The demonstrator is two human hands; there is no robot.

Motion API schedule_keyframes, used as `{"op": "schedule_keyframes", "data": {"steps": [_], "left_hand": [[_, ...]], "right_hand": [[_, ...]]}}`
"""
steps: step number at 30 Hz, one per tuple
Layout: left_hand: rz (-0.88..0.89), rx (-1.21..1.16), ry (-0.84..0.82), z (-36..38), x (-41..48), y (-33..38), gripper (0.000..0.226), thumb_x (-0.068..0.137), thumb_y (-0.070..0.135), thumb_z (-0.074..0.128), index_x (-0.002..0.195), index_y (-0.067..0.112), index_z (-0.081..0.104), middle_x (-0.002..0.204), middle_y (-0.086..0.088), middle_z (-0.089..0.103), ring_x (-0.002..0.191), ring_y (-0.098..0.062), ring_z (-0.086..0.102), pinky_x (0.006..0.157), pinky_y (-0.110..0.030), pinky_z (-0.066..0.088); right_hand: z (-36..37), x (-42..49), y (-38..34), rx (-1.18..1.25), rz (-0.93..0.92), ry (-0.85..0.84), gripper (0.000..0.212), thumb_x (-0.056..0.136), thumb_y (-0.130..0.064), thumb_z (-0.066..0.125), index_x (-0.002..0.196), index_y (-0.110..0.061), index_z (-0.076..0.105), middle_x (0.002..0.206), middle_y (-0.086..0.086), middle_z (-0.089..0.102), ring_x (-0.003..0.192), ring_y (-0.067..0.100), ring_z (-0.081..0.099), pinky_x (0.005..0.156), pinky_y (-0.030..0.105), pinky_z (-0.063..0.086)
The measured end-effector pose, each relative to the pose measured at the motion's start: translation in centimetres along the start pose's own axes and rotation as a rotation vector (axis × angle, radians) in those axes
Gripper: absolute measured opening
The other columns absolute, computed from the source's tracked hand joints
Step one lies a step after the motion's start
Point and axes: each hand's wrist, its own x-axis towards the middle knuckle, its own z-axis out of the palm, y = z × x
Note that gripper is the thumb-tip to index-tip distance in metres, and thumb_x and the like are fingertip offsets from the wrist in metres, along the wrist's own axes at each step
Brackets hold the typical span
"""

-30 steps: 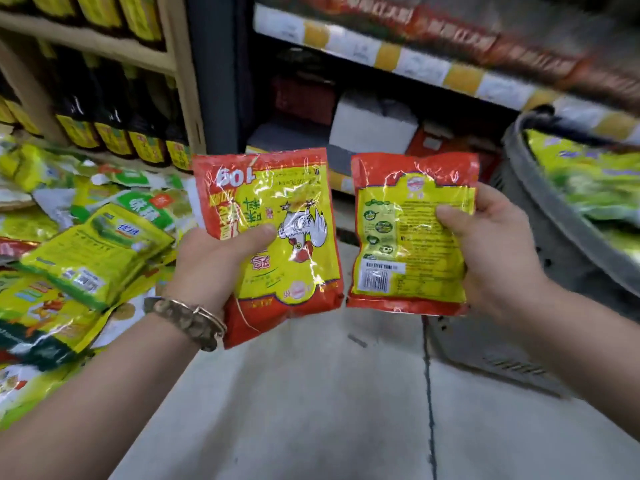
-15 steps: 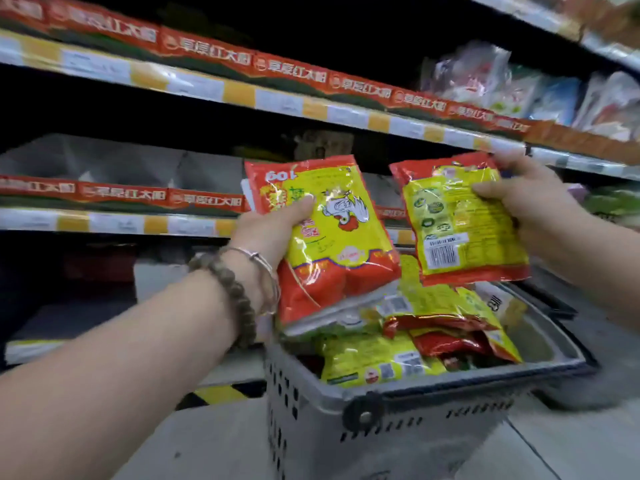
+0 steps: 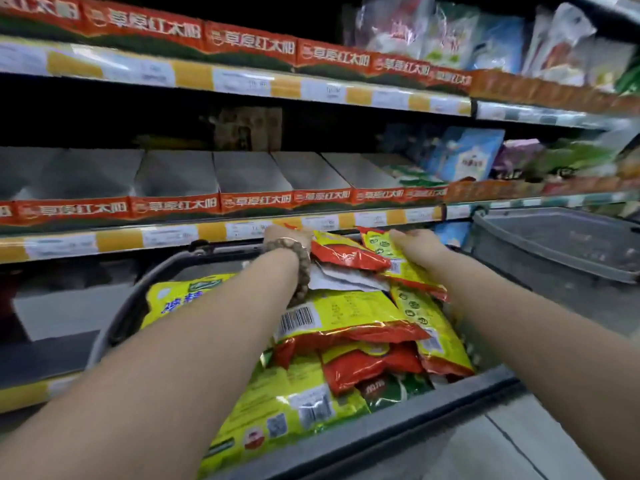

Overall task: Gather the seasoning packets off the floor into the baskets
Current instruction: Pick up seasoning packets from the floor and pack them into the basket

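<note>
Handling: packets look light, soft and slick; I'd pinch a sealed edge.
Grip: left hand holds the left packet, right hand holds the right packet, each by its far end.
Place: both low over the heaped basket, at its 12 o'clock end.
Room: pile crowds the rim; second basket at 2 o'clock looks roomier; shelf lip just beyond.

Two grey baskets are standing by the shelves: one full basket in front, one second basket to its right. Roughly ten seasoning packets are lying heaped in the full one, overlap hiding the exact tally. Two grips are showing: the left grip is holding one red packet, the right grip one yellow packet. One beaded bracelet is circling the left wrist.
</note>
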Motion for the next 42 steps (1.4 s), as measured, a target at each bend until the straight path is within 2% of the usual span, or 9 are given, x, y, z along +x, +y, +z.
{"op": "schedule_keyframes", "data": {"steps": [3,6,9,18,23,26,29,34,42], "left_hand": [[0.063,0.135,-0.002,-0.7,0.3,0.5,0.039,0.102,0.019,0.035,0.129,-0.006,0.048,0.138,-0.017,0.048,0.128,-0.031,0.044,0.097,-0.029,0.034],[0.116,0.237,0.013,-0.7,1.2,-0.3,0.039,0.096,0.009,0.047,0.131,-0.008,0.042,0.136,-0.021,0.048,0.124,-0.032,0.046,0.089,-0.030,0.037],[0.161,0.338,0.044,-0.8,2.0,-1.2,0.034,0.094,0.010,0.048,0.126,0.000,0.045,0.127,-0.022,0.053,0.116,-0.036,0.051,0.085,-0.035,0.042],[0.203,0.755,0.054,-4.7,2.1,-4.3,0.075,0.095,0.030,0.050,0.150,0.017,0.002,0.154,-0.015,0.016,0.135,-0.037,0.031,0.104,-0.040,0.034],[0.481,0.518,-0.205,-1.3,0.7,-1.9,0.052,0.093,0.049,0.039,0.142,0.033,0.035,0.152,-0.005,0.029,0.138,-0.027,0.027,0.112,-0.044,0.027],[0.522,0.499,-0.274,-0.3,-0.3,-0.7,0.060,0.090,0.063,0.034,0.142,0.034,0.035,0.154,0.002,0.024,0.144,-0.017,0.015,0.117,-0.038,0.013],[0.458,0.462,-0.368,-1.2,-0.4,-0.7,0.046,0.095,0.053,0.034,0.122,0.024,0.058,0.135,-0.001,0.051,0.124,-0.020,0.044,0.103,-0.034,0.032],[0.444,0.316,-0.196,-2.2,-0.8,-2.1,0.049,0.088,0.062,0.041,0.102,0.017,0.058,0.098,0.000,0.057,0.091,-0.022,0.054,0.074,-0.034,0.042],[0.502,0.713,-0.343,0.2,-1.0,-2.8,0.068,0.086,0.064,0.044,0.145,0.040,0.021,0.157,-0.002,0.015,0.143,-0.025,0.018,0.113,-0.036,0.019]], "right_hand": [[0.6,-0.3,-0.3,-0.229,-0.085,0.018,0.064,0.095,-0.059,0.029,0.135,-0.014,0.051,0.148,0.019,0.036,0.138,0.035,0.029,0.114,0.046,0.022],[0.6,-2.8,-2.9,0.087,-0.374,-0.155,0.058,0.093,-0.053,0.044,0.141,-0.021,0.043,0.145,-0.002,0.042,0.134,0.019,0.039,0.112,0.033,0.027],[2.2,-4.1,-3.9,-0.197,-0.569,-0.399,0.057,0.091,-0.052,0.049,0.142,-0.029,0.040,0.143,-0.011,0.042,0.132,0.012,0.039,0.104,0.023,0.027],[0.0,-2.8,-1.2,-0.308,-0.465,-0.461,0.047,0.097,-0.051,0.034,0.137,-0.029,0.047,0.143,-0.011,0.043,0.131,0.013,0.039,0.105,0.024,0.025],[0.3,-0.8,-0.8,-0.424,-0.330,-0.357,0.058,0.095,-0.060,0.027,0.143,-0.030,0.039,0.154,0.002,0.029,0.142,0.023,0.024,0.118,0.042,0.011],[1.8,-1.1,-0.7,-0.311,-0.254,-0.468,0.057,0.095,-0.062,0.026,0.124,-0.022,0.055,0.115,0.009,0.062,0.100,0.020,0.061,0.089,0.027,0.048],[2.0,-1.0,-1.5,-0.234,-0.234,-0.503,0.054,0.094,-0.061,0.030,0.092,-0.015,0.058,0.077,0.006,0.058,0.063,0.015,0.054,0.058,0.020,0.043],[1.9,-0.7,-1.4,-0.023,-0.190,-0.560,0.040,0.090,-0.064,0.037,0.091,-0.029,0.057,0.095,0.000,0.063,0.085,0.012,0.059,0.085,0.026,0.044],[3.9,-0.7,-1.4,-0.041,-0.313,-0.533,0.036,0.094,-0.059,0.031,0.115,-0.039,0.053,0.115,-0.009,0.057,0.111,0.014,0.054,0.104,0.035,0.034]]}}
